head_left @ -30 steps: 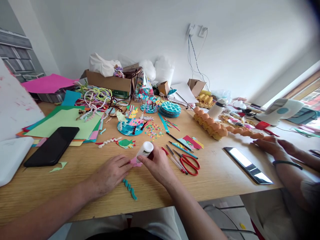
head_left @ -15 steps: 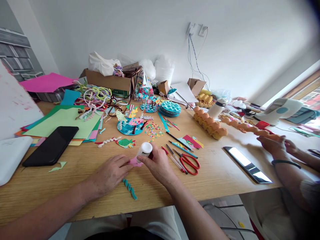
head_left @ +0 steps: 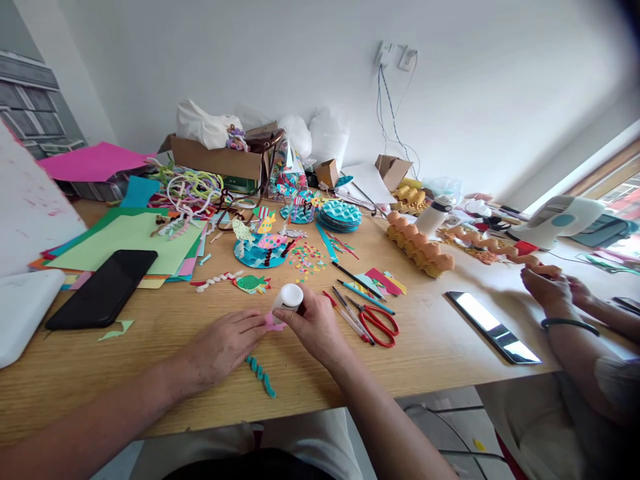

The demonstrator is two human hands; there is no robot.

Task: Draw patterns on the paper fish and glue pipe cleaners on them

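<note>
In my right hand point(head_left: 320, 327) is a white glue stick point(head_left: 289, 297), its round end facing up and its lower end against a small pink paper piece point(head_left: 273, 323). My left hand point(head_left: 227, 343) holds that piece at its left edge with the fingertips, fingers stretched and close together; its thumb is hidden. A twisted teal pipe cleaner point(head_left: 261, 377) lies just below my hands. Beyond them rests a green paper fish point(head_left: 251, 284) beside a white-and-red twisted pipe cleaner point(head_left: 213, 283). Further back stands a blue base point(head_left: 255, 257) with upright paper fish.
Red-handled scissors point(head_left: 380, 325) and several pens lie right of my hand. At left are a black phone point(head_left: 103, 290) and coloured paper point(head_left: 125, 243). Egg-carton strips point(head_left: 420, 247) and another phone point(head_left: 493, 327) are at right, where another person's hands point(head_left: 550, 287) hold a carton strip.
My hands stay nearly in place; the glue stick has shifted very slightly over the pink paper. The other person's hands and carton strip have moved a little.
</note>
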